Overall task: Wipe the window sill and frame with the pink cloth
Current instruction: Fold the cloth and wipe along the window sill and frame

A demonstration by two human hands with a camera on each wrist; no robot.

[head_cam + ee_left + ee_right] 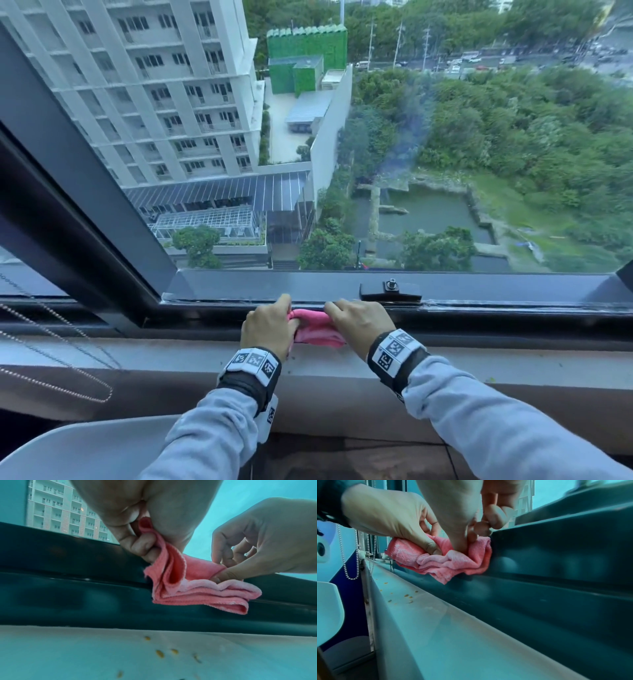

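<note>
A folded pink cloth [315, 331] is held up against the dark lower window frame [496, 310], just above the pale sill [496, 365]. My left hand [278, 320] pinches the cloth's left end with curled fingers [137, 545]. My right hand [342, 317] pinches its right end, the thumb [223, 575] pressing on a fold. In the left wrist view the pink cloth [197, 592] hangs in several layers between the two hands. In the right wrist view the pink cloth [450, 561] is bunched against the frame [556, 561] under both thumbs.
Small yellowish crumbs [159, 653] lie on the sill [436, 622] below the hands. A black window latch [390, 290] sits on the frame just right of the hands. A bead chain [51, 342] hangs at left, and a white chair [85, 445] stands below.
</note>
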